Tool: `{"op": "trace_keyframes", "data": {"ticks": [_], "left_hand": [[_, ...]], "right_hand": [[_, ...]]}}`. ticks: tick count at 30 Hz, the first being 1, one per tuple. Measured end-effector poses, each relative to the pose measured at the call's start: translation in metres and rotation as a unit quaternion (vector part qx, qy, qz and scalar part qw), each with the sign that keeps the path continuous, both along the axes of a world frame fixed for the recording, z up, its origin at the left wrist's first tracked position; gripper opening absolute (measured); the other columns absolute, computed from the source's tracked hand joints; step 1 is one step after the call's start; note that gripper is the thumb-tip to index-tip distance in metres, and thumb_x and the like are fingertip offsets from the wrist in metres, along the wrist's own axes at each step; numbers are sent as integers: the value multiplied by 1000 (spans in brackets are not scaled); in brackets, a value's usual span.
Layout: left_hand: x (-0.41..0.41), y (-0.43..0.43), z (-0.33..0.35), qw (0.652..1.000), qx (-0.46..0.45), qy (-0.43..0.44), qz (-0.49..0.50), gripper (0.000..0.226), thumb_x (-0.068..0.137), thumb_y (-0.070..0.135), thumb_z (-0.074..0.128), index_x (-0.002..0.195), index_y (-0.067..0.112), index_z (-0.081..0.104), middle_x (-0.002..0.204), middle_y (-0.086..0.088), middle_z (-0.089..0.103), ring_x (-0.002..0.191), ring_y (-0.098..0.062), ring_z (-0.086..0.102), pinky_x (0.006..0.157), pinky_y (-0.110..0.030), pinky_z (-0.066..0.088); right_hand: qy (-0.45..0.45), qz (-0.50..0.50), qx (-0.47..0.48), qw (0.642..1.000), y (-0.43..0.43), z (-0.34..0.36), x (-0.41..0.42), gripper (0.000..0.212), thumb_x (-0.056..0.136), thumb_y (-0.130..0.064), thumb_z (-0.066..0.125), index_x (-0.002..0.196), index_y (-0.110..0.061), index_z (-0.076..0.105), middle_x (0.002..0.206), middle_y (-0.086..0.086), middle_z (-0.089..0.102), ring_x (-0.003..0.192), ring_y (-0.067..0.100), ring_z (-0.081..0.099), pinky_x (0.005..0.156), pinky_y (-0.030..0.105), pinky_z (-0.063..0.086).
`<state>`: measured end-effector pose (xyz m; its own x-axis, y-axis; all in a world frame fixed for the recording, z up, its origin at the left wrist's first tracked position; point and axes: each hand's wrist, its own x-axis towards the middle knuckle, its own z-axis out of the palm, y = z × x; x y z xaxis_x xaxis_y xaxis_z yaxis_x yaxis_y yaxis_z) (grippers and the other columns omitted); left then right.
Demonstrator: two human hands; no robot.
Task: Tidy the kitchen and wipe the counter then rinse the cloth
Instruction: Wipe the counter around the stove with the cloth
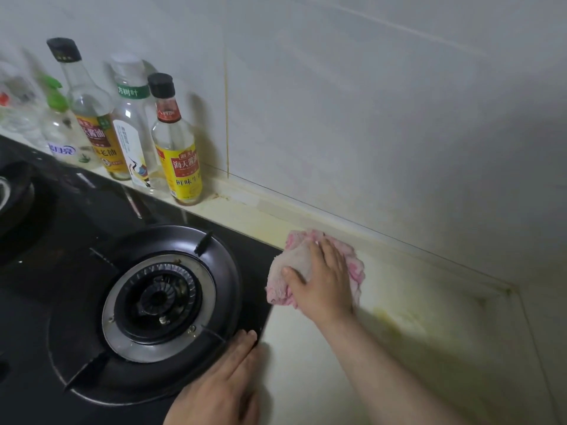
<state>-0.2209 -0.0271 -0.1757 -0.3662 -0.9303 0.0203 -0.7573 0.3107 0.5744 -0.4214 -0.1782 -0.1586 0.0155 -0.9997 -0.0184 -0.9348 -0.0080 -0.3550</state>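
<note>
there's just the one view, worn on the person's head, looking forward and steeply down onto the counter (300,369) from close in. it faces the tiled wall (399,118), which fills the upper half (the wide lens bends its lines), with the black hob (76,225) at the left and the left hand (224,384) and right hand (322,283) low in the frame.

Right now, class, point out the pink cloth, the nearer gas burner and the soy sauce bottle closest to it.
pink cloth (291,259), head view, pale fold near its left edge.
gas burner (155,299), head view, dark centre cap.
soy sauce bottle (184,171), head view, yellow label.
</note>
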Motion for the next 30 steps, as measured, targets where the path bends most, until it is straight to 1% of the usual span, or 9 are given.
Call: {"op": "trace_keyframes", "data": {"ticks": [3, 5, 7, 10, 14, 16, 18, 25, 30], "left_hand": [[2, -4, -6, 999, -33, -25, -16, 63, 75, 52, 51, 133, 28, 45, 158, 18, 24, 145, 4, 13, 114, -17, 19], [2, -5, -7, 999, -40, -29, -18, 56, 82, 50, 47, 133, 28, 48, 153, 16, 37, 145, 4, 16, 113, -18, 20], [1, -3, -4, 1000, -21, -17, -6, 63, 74, 51, 52, 132, 30, 51, 145, 16, 48, 141, 3, 25, 112, -13, 20], [-2, 1, -2, 1000, -14, -22, 18, 74, 67, 55, 54, 137, 31, 47, 145, 16, 48, 136, 2, 39, 109, -12, 26], [-4, 2, 4, 997, -27, -57, 34, 72, 77, 64, 49, 139, 29, 45, 147, 13, 47, 135, -2, 43, 102, -20, 44], [-4, 4, 3, 997, -22, -69, 33, 72, 81, 64, 49, 142, 28, 43, 151, 11, 43, 138, -5, 39, 102, -34, 47], [-3, 6, 0, 997, -18, -76, 29, 70, 84, 61, 50, 144, 26, 43, 153, 8, 40, 141, -7, 36, 103, -39, 47], [-5, 5, 6, 995, -27, -89, 30, 65, 85, 58, 49, 139, 23, 51, 149, 4, 46, 138, -10, 40, 105, -39, 45], [-7, 5, 6, 997, -18, -77, 27, 66, 86, 57, 47, 141, 21, 46, 153, 2, 41, 142, -12, 34, 112, -39, 37]], "right_hand": [[-13, 8, 15, 1000, -1, -3, 7, 85, 87, -70, 38, 155, -21, 25, 163, -1, 23, 150, 16, 15, 123, 32, 10], [-26, 49, 19, 998, -17, 0, 8, 75, 92, -60, 45, 154, -22, 28, 161, -4, 26, 149, 13, 17, 123, 30, 10], [-38, 94, 30, 994, -33, 6, 12, 69, 95, -54, 48, 154, -22, 30, 160, -6, 27, 148, 12, 18, 123, 31, 11], [-23, 153, 43, 987, -53, 12, 32, 68, 96, -51, 48, 154, -20, 29, 161, -3, 27, 148, 14, 19, 123, 31, 10], [5, 178, 15, 984, -63, 12, 53, 71, 93, -53, 51, 150, -15, 35, 157, 3, 34, 145, 19, 27, 120, 28, 12], [4, 185, 24, 982, -62, 14, 51, 73, 93, -54, 51, 152, -15, 32, 159, 3, 31, 146, 19, 25, 120, 28, 11], [-2, 192, 35, 981, -58, 17, 46, 76, 92, -55, 51, 154, -17, 27, 161, 1, 26, 148, 18, 21, 119, 27, 9], [24, 198, 81, 977, -36, 15, 7, 82, 92, -63, 46, 157, -23, 16, 164, -7, 15, 150, 12, 11, 121, 28, 6], [34, 197, 77, 977, -44, 17, 28, 79, 94, -61, 44, 157, -22, 17, 164, -4, 14, 151, 14, 10, 121, 30, 4]]}}
